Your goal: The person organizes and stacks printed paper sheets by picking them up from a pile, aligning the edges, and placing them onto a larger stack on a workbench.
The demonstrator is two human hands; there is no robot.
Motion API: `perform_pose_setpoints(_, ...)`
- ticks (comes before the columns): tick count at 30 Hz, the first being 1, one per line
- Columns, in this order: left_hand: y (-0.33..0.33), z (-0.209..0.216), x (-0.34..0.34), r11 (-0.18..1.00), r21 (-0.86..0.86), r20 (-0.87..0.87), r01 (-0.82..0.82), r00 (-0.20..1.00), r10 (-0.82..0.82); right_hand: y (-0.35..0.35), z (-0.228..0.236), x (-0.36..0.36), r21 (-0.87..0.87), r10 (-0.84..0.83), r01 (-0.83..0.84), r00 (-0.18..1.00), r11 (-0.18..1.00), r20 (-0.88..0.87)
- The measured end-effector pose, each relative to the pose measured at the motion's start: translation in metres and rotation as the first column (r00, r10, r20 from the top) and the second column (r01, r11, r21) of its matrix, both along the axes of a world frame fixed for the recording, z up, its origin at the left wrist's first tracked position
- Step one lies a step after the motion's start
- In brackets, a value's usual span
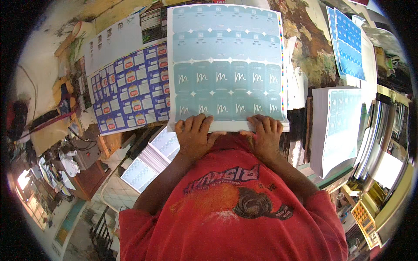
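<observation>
With fingers curled over the near edge, the left hand (pixel 193 135) and right hand (pixel 267 134) grasp the teal printed label sheets (pixel 224 69), which extend straight ahead of both, neither hand nearer, long axis hard to tell

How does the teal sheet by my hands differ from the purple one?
The teal sheet has white script marks; the purple sheet has white and reddish patches. The teal sheet lies nearly straight; the purple sheet slants. Your left hand and right hand touch the teal sheet, not the purple one. Both carry repeating grids.
</observation>
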State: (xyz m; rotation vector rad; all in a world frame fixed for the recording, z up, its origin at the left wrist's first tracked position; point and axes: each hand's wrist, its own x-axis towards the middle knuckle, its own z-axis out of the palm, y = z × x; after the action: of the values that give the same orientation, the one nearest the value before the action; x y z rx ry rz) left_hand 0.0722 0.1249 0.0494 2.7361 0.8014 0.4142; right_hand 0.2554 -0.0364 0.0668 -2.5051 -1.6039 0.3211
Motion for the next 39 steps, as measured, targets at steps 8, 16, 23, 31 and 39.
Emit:
perform_pose_setpoints(8,0.038,-0.033,-0.116,0.978,-0.206,-0.073,0.023,0.997,-0.039,-0.101,-0.048,0.058,0.126,-0.086,0.068,0.986,0.990,0.145)
perform_pose_setpoints(16,0.069,0.010,-0.104,0.953,-0.258,0.103,0.157,0.986,-0.134,-0.071,0.014,0.092,0.341,0.116,-0.091,0.992,0.936,-0.053)
perform_pose_setpoints(23,0.133,0.179,-0.046,0.933,-0.358,0.495,0.021,0.852,0.171,-0.014,0.177,0.152,0.595,0.014,0.271,0.903,0.757,-0.428)
perform_pose_setpoints(31,0.251,0.138,0.040,0.591,-0.804,0.254,-0.069,0.858,0.445,0.123,0.155,0.241,0.191,-0.170,0.355,0.770,0.915,-0.615)
perform_pose_setpoints(39,0.255,-0.031,0.069,-0.282,-0.953,-0.090,0.109,0.789,0.608,0.163,-0.007,0.265,-0.264,-0.166,0.388,-0.268,0.883,-0.949)
